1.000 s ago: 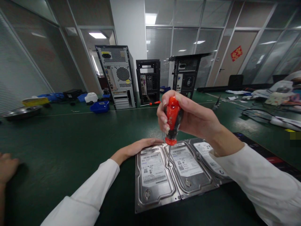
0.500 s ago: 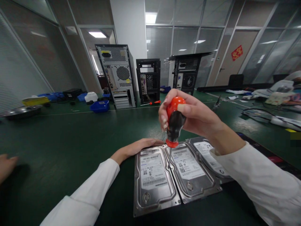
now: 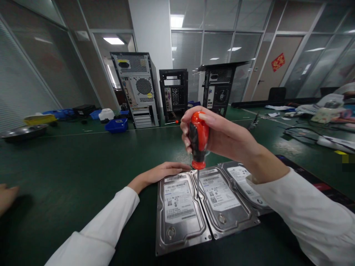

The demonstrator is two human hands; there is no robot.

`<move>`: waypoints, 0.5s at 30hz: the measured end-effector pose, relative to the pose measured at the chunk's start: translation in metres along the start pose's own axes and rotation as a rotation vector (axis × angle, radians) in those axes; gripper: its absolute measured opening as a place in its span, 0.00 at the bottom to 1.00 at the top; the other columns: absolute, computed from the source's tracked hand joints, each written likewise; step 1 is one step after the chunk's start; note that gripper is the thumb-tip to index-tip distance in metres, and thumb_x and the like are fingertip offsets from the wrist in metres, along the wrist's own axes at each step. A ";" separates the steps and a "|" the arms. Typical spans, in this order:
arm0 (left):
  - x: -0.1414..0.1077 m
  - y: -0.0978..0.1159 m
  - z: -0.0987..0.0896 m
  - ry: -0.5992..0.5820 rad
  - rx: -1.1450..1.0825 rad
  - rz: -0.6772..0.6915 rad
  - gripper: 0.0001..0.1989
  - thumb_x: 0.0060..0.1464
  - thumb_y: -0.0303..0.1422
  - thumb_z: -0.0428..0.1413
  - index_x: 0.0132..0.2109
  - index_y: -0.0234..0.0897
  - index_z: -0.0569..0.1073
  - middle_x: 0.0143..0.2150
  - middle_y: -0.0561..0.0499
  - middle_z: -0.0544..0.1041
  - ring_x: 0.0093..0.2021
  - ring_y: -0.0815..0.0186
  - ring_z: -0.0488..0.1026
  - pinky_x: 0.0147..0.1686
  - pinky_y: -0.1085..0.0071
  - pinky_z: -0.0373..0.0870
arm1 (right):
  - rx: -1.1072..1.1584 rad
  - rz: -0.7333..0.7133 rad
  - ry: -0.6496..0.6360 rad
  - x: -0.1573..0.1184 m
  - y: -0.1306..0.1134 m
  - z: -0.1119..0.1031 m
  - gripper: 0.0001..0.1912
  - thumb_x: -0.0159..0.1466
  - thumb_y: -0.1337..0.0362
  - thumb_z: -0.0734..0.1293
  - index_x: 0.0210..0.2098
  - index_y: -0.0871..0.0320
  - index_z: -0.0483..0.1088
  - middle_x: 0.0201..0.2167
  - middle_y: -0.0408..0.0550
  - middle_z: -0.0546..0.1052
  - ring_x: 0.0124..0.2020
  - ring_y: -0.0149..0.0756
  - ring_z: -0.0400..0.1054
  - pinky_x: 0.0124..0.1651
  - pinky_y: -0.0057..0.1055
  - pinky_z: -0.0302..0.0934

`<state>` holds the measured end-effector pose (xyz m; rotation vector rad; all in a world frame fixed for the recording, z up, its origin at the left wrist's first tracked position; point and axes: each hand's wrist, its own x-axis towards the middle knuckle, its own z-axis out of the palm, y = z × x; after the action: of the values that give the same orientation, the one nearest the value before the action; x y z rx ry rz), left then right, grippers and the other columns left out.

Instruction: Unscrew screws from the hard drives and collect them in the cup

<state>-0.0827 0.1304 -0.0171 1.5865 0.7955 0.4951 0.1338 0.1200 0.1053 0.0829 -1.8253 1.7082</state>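
My right hand (image 3: 219,136) is closed around the red and black handle of a screwdriver (image 3: 199,140), held upright. Its tip meets the right edge of the left hard drive (image 3: 181,225), close to the seam between two drives. My left hand (image 3: 166,170) lies flat along that drive's far edge, fingers stretched out. Beside it lies a middle hard drive (image 3: 222,207), label up. A third hard drive (image 3: 244,179) sits further right, partly hidden behind my right sleeve.
Three computer towers, a silver-sided one (image 3: 141,92), a small black one (image 3: 174,92) and a lidded one (image 3: 220,88), stand behind. A blue tray (image 3: 116,125) and a metal bowl (image 3: 24,133) are left. Another person's hand (image 3: 8,197) shows at the left edge.
The screwdriver handle has turned in my right hand, showing more red, and now stands more upright. My left hand stays on the drive. The view has shifted slightly.
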 end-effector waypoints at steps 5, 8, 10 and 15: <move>0.001 -0.002 -0.003 -0.023 0.024 0.012 0.19 0.60 0.36 0.50 0.57 0.37 0.67 0.59 0.47 0.65 0.59 0.63 0.63 0.61 0.68 0.55 | -0.087 -0.103 0.053 0.000 0.001 0.000 0.06 0.63 0.67 0.66 0.39 0.59 0.63 0.34 0.44 0.71 0.33 0.28 0.69 0.37 0.28 0.68; 0.003 -0.006 -0.005 -0.020 0.022 0.026 0.18 0.60 0.36 0.51 0.56 0.38 0.68 0.57 0.48 0.67 0.57 0.63 0.65 0.59 0.68 0.57 | -0.069 -0.143 0.050 0.000 0.003 0.001 0.09 0.62 0.69 0.67 0.37 0.58 0.60 0.28 0.40 0.70 0.26 0.25 0.67 0.31 0.24 0.65; 0.004 -0.008 -0.006 -0.024 0.003 0.029 0.18 0.60 0.36 0.52 0.56 0.38 0.68 0.57 0.47 0.67 0.57 0.63 0.65 0.59 0.67 0.58 | -0.044 -0.127 0.033 0.000 0.002 0.002 0.08 0.63 0.66 0.65 0.39 0.58 0.61 0.27 0.39 0.68 0.25 0.24 0.66 0.30 0.23 0.64; 0.004 -0.008 -0.005 0.002 0.015 0.048 0.17 0.59 0.37 0.54 0.54 0.38 0.71 0.55 0.47 0.69 0.54 0.63 0.67 0.57 0.68 0.59 | 0.004 0.007 -0.044 -0.001 -0.003 0.003 0.12 0.68 0.61 0.57 0.46 0.61 0.65 0.36 0.46 0.67 0.37 0.31 0.67 0.42 0.32 0.67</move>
<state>-0.0854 0.1374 -0.0244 1.6222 0.7661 0.5263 0.1345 0.1162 0.1075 0.1162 -1.8565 1.7275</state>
